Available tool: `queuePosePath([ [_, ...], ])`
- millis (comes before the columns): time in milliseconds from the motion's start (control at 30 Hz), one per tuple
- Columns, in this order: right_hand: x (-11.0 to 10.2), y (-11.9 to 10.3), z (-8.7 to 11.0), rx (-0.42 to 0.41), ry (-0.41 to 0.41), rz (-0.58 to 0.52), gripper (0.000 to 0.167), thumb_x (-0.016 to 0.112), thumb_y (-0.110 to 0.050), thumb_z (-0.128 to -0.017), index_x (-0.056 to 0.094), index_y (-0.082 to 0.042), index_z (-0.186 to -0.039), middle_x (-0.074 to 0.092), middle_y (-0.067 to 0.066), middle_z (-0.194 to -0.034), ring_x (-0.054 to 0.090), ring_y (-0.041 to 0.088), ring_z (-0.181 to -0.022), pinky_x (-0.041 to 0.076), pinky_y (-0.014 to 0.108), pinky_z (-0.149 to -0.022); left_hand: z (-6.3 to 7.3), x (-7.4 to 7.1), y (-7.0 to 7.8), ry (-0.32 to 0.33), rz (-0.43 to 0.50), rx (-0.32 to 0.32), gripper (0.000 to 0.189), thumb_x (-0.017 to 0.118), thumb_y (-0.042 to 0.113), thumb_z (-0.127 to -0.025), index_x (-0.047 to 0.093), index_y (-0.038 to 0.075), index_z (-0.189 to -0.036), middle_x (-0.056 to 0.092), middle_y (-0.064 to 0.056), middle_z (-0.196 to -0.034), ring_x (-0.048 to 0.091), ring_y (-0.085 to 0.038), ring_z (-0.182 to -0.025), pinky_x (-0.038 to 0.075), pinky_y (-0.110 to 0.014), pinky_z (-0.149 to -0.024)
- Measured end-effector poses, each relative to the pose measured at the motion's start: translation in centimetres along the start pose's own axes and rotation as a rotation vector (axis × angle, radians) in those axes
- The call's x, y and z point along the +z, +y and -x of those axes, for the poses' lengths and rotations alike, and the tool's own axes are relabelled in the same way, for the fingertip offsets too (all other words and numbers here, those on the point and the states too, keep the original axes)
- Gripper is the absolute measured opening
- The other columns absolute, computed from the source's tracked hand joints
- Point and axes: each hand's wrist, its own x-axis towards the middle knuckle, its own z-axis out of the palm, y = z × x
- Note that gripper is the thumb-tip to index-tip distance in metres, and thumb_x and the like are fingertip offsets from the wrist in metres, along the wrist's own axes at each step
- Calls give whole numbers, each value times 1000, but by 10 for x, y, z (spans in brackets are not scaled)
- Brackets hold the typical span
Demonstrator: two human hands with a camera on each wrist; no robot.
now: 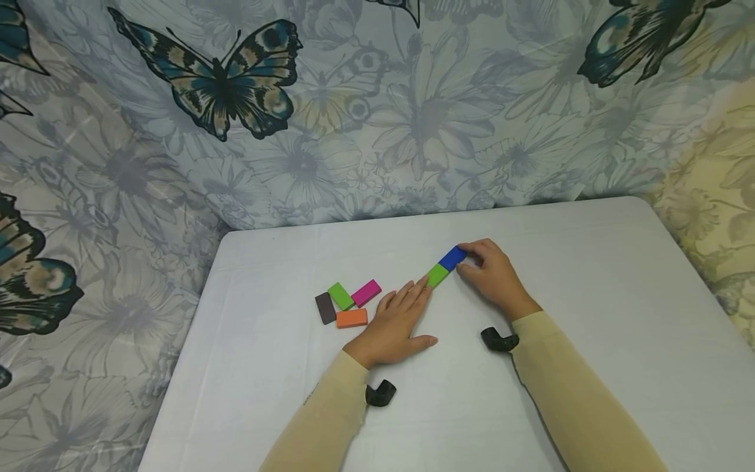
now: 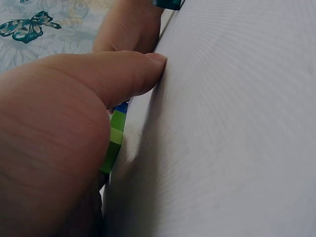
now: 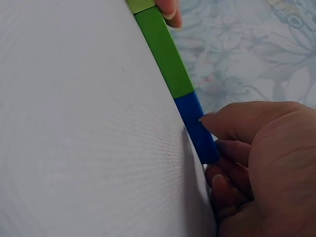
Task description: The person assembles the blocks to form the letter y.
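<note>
A blue block (image 1: 453,257) and a bright green block (image 1: 438,275) lie end to end in a slanting row on the white table. My right hand (image 1: 495,278) pinches the far end of the blue block (image 3: 195,126) between thumb and fingers. Palm down with fingers straight, my left hand (image 1: 395,324) has its fingertips at the near end of the green block. In the right wrist view, a paler green piece (image 3: 140,5) meets the green block (image 3: 165,54) near the left fingertips. The left hand hides part of the row in the head view.
Left of the left hand, a loose cluster holds a dark grey block (image 1: 326,308), a green block (image 1: 341,296), a magenta block (image 1: 367,293) and an orange block (image 1: 352,318). Black wrist-worn pieces (image 1: 381,393) stick out from both sleeves. Butterfly-patterned cloth hangs behind the table (image 1: 277,406).
</note>
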Motion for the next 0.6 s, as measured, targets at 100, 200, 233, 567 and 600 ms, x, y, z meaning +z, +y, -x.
queuePosePath([
  [100,0,0,0,4,-1,3,44,76,-6,-100,67,7,-141,62,23,-132,59,38,-120,48,55,-104,0,1,-1,3,-3,1,98,62,57,-108,5,15,-176,-12,6,-181,-4,-20,-165,4,-51,-130],
  [200,0,0,1,8,1,3,45,76,-6,-99,67,7,-141,62,23,-132,59,38,-120,48,54,-104,0,1,-1,2,-4,0,97,61,58,-108,6,15,-176,-13,7,-181,-5,-20,-165,4,-50,-130],
  [233,0,0,1,8,1,1,45,76,-6,-99,67,7,-141,62,23,-132,59,38,-120,48,54,-104,0,1,-1,1,-4,-1,97,61,58,-108,6,15,-176,-13,7,-181,-5,-20,-165,4,-50,-130],
  [567,0,0,1,2,3,-12,45,76,-5,-99,67,7,-141,62,23,-132,60,39,-121,49,55,-106,-1,2,-1,1,-19,0,98,61,59,-108,5,16,-176,-14,8,-180,-4,-20,-165,5,-50,-130],
  [600,0,0,1,2,3,-14,45,76,-5,-99,67,7,-141,62,23,-132,59,39,-122,48,56,-106,-1,2,-1,3,-17,1,98,61,59,-108,6,16,-176,-14,7,-180,-4,-20,-165,5,-50,-130],
])
